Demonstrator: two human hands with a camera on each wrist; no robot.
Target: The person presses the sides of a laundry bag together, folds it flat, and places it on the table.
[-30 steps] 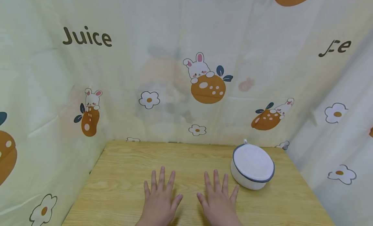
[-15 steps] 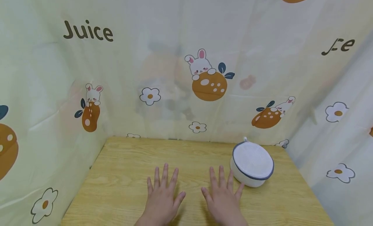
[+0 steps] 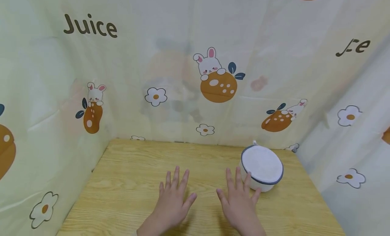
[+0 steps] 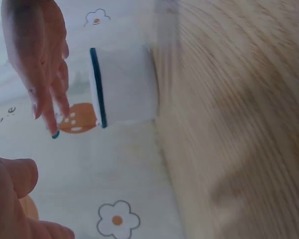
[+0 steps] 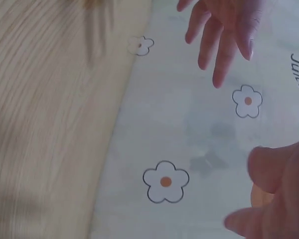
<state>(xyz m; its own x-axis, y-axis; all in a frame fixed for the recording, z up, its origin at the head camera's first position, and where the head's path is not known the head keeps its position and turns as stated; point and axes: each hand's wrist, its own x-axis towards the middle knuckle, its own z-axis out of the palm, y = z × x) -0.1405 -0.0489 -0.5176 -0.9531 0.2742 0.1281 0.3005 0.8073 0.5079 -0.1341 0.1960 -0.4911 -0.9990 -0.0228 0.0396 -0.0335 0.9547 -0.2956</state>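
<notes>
A round white container [image 3: 262, 164] with a flat, mesh-like top, dark blue edging and a small tab at its back sits on the right of the table. My left hand [image 3: 173, 202] hovers over the wooden surface, palm down, fingers spread, holding nothing. Beside it my right hand [image 3: 240, 204] is spread the same way, and its fingertips overlap the container's near left side in the head view. From the left wrist, the container [image 4: 124, 85] appears side-on, beyond the right hand [image 4: 42, 55]. The right wrist view shows the left hand [image 5: 222, 27] held above the table.
The wooden table [image 3: 137, 168] ends at a pale curtain [image 3: 131, 70] printed with rabbits, oranges and flowers, which encloses the back and both sides. Shadows of the hands fall on the wood.
Both hands have shifted slightly to the right and forward, the right one closer to the container. The head view has tilted down a little. The container stays in place.
</notes>
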